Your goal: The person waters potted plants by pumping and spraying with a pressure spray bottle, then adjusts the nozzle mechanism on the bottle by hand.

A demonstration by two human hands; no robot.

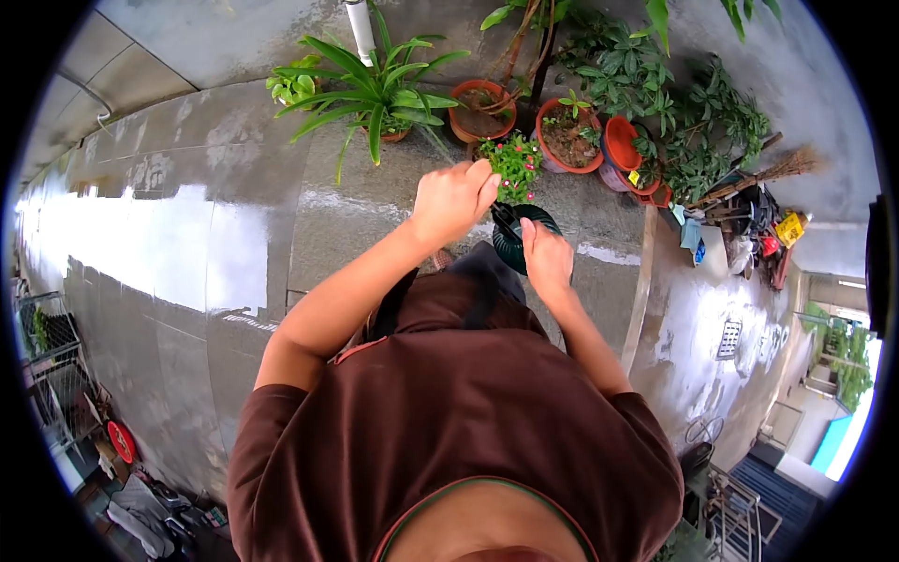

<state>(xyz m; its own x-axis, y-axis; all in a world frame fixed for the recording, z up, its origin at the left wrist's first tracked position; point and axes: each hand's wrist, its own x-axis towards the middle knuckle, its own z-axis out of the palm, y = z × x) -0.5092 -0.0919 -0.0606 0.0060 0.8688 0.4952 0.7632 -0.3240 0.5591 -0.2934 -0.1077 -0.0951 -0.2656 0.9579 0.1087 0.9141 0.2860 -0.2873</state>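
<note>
Stiffness seems likely in the ribbed green object, best held edgewise; left hand and right hand curl, what they pinch unclear.

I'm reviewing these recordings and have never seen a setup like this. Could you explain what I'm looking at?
There is no machine here, just a person in a dark brown short-sleeved shirt working bare-handed. The single picture comes from a camera on the person's head, looking forward and down, so the shirt fills the bottom.

The closed left hand and the right hand are out in front. By them is a dark green, round, ribbed object, with a slim black piece between the hands; which hand holds what is unclear.

Beyond, on the grey concrete floor, stand a small plant with pinkish-red flowers, a long-leaved green plant and orange-red round pots.
</note>
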